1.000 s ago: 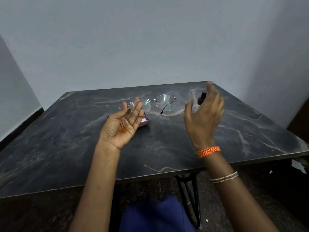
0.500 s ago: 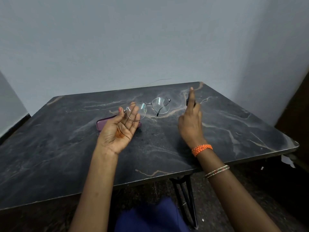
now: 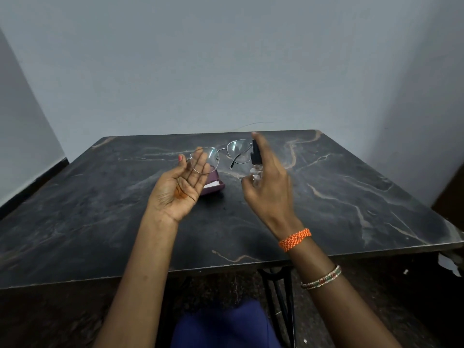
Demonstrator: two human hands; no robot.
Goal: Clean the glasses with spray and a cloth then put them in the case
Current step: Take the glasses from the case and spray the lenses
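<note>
My left hand (image 3: 179, 187) is raised palm up above the dark marbled table (image 3: 100, 222) and holds thin metal-framed glasses (image 3: 221, 154) at their left end, between thumb and fingertips. My right hand (image 3: 270, 189) grips a small clear spray bottle (image 3: 256, 167) with a black nozzle, index finger lifted over the top, right beside the right lens. A maroon glasses case (image 3: 213, 183) lies on the table behind my left hand, with something white showing in it. I see no cloth as such.
A grey wall stands right behind the table's far edge. A black metal table leg (image 3: 281, 297) runs down below the front edge, and blue clothing (image 3: 221, 325) shows at the bottom.
My right hand has lifted the spray bottle and brought it close to the right lens. My left hand keeps the glasses in about the same place.
</note>
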